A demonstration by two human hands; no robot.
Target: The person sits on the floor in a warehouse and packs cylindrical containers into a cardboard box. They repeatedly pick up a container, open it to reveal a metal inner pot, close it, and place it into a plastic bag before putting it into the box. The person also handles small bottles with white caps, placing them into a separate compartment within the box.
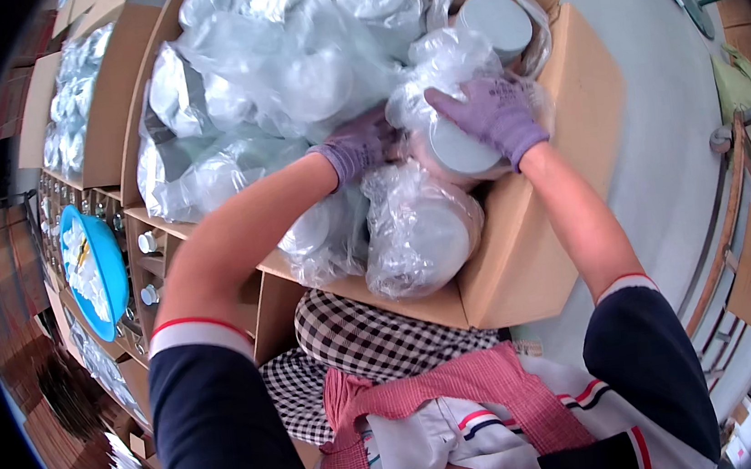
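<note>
Two purple-gloved hands of yours are down in the box [580, 94], working around one bagged jar [461, 152]. Your right hand [496, 116] lies over the far side of it, thumb stuck out away from the fingers and touching the plastic [453, 57]. Honestly can't tell if that's a proper grasp or you're just resting on it. Your left hand [362, 144] comes in low on the other side of the jar, but its fingertips are buried in the wrap and blurry, so no call on that grip either.

So the jar sits right between your hands, grey round end up, a bit tilted. Just beyond your right hand there's another grey-ended jar [497, 25] in a loose bag. Closer to you than the grip, a third jar [427, 243] is wrapped up tight, and a big pile of bagged stuff [294, 69] spreads out past your left hand. Way off to the left of your grip: a blue basin [110, 262] and a second box [110, 102].
</note>
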